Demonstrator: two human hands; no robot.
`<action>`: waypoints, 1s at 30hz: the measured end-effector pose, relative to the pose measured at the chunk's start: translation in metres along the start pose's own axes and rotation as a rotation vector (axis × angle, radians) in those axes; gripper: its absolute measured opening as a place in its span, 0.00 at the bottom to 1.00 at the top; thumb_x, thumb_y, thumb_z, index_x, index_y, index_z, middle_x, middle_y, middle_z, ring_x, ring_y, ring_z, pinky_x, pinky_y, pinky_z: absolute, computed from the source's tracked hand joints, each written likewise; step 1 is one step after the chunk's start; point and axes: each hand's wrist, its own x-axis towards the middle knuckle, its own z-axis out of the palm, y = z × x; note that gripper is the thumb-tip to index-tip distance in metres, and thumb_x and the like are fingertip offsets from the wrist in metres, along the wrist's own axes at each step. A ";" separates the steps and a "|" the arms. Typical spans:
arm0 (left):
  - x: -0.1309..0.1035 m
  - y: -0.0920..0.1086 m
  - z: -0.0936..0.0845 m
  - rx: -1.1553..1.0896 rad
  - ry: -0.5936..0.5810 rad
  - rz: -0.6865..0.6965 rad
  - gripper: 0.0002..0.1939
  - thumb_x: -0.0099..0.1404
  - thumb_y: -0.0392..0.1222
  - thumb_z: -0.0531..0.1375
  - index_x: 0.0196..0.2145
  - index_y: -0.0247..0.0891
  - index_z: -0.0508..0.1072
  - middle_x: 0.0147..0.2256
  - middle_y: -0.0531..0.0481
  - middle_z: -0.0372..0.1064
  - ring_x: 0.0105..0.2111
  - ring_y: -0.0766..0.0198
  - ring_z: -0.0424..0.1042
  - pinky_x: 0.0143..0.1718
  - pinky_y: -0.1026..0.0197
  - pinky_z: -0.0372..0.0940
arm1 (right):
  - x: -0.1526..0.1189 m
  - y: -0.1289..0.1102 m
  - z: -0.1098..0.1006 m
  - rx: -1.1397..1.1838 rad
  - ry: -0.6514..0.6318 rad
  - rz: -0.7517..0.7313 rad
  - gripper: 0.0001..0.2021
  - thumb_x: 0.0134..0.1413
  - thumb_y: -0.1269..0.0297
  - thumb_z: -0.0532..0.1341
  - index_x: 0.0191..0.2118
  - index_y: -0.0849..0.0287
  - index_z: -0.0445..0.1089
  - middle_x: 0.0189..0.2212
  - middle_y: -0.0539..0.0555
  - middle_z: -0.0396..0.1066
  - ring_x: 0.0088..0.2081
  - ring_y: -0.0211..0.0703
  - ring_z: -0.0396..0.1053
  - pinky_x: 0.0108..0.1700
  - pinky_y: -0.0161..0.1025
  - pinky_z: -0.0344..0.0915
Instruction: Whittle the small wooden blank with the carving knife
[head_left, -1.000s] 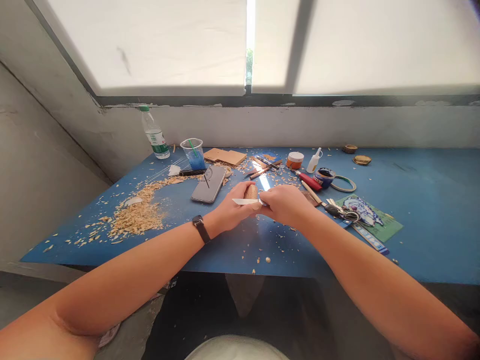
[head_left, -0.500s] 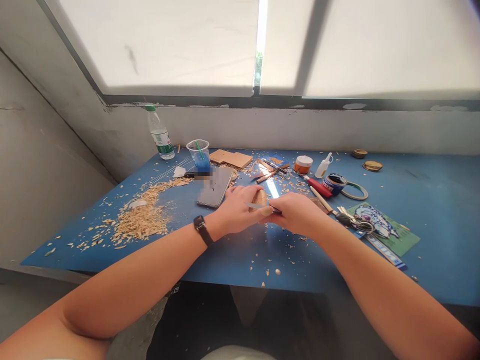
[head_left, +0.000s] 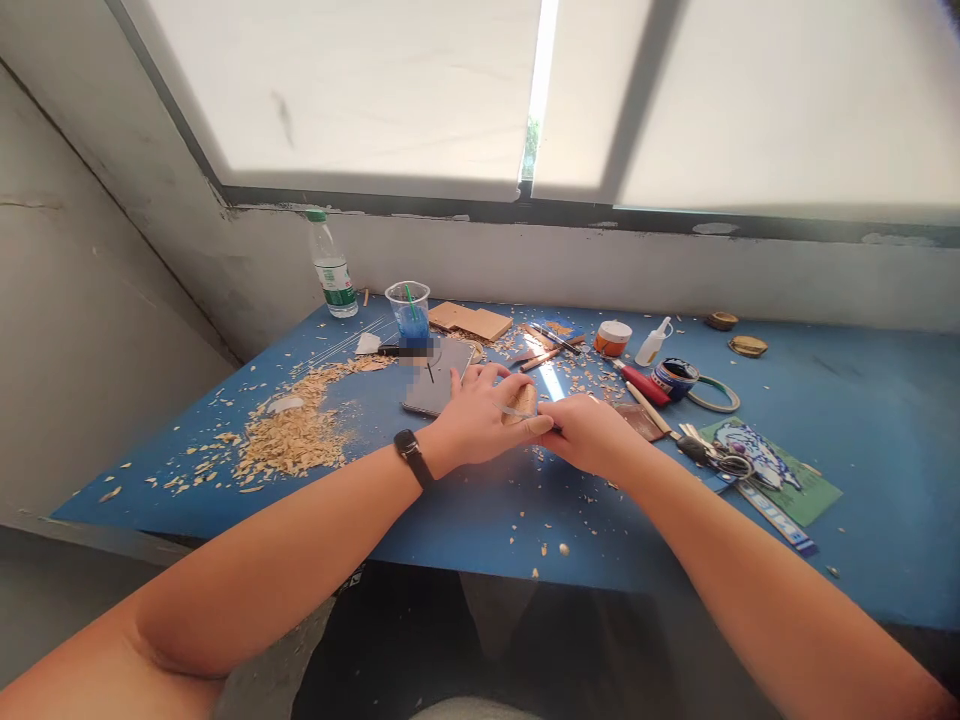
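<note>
On the bench, a wood piece sits mid-bench between two hands. A phone lies just left and behind it, shavings further left. A bottle and cup stand far left; scissors lie right.

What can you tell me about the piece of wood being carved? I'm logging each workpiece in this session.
The wood piece is small, rounded and pale tan, looking like bare unfinished wood. Only its upper end shows; the rest is hidden inside the left hand, which grips it just above the blue table. The thin blade of the knife held by the right hand lies across it. Its full shape cannot be told.
</note>
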 end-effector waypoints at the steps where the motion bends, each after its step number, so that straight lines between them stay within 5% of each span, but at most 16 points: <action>1: 0.001 -0.001 0.002 -0.042 0.015 0.024 0.35 0.70 0.73 0.55 0.61 0.46 0.73 0.59 0.38 0.69 0.64 0.35 0.59 0.68 0.26 0.49 | 0.000 0.001 0.001 -0.004 0.004 0.006 0.21 0.70 0.42 0.57 0.37 0.53 0.77 0.35 0.53 0.79 0.35 0.45 0.68 0.33 0.40 0.49; 6: 0.004 -0.007 0.012 -0.261 0.034 0.069 0.36 0.71 0.71 0.56 0.61 0.39 0.70 0.57 0.36 0.72 0.59 0.41 0.69 0.61 0.39 0.65 | 0.000 0.002 0.000 -0.027 0.005 0.033 0.20 0.70 0.44 0.58 0.36 0.53 0.75 0.34 0.54 0.78 0.33 0.45 0.67 0.33 0.40 0.48; 13: 0.007 -0.010 0.016 -0.313 0.018 0.056 0.38 0.68 0.72 0.59 0.62 0.39 0.70 0.60 0.35 0.71 0.60 0.40 0.70 0.62 0.39 0.65 | 0.000 0.006 0.000 -0.034 -0.028 0.026 0.19 0.70 0.43 0.59 0.36 0.52 0.76 0.34 0.53 0.79 0.33 0.44 0.69 0.32 0.40 0.49; 21: 0.011 -0.012 0.016 -0.377 0.057 0.090 0.31 0.69 0.63 0.61 0.58 0.36 0.72 0.55 0.36 0.74 0.55 0.44 0.73 0.57 0.44 0.68 | -0.002 0.005 -0.001 -0.088 0.017 0.001 0.20 0.73 0.45 0.55 0.47 0.49 0.80 0.39 0.55 0.81 0.39 0.49 0.74 0.35 0.40 0.53; 30: 0.009 -0.011 0.013 -0.455 0.067 0.102 0.23 0.68 0.59 0.62 0.49 0.37 0.75 0.48 0.39 0.74 0.48 0.47 0.73 0.48 0.48 0.68 | -0.004 0.004 0.010 -0.168 0.094 0.017 0.22 0.74 0.47 0.53 0.45 0.53 0.80 0.36 0.58 0.80 0.38 0.49 0.74 0.37 0.40 0.55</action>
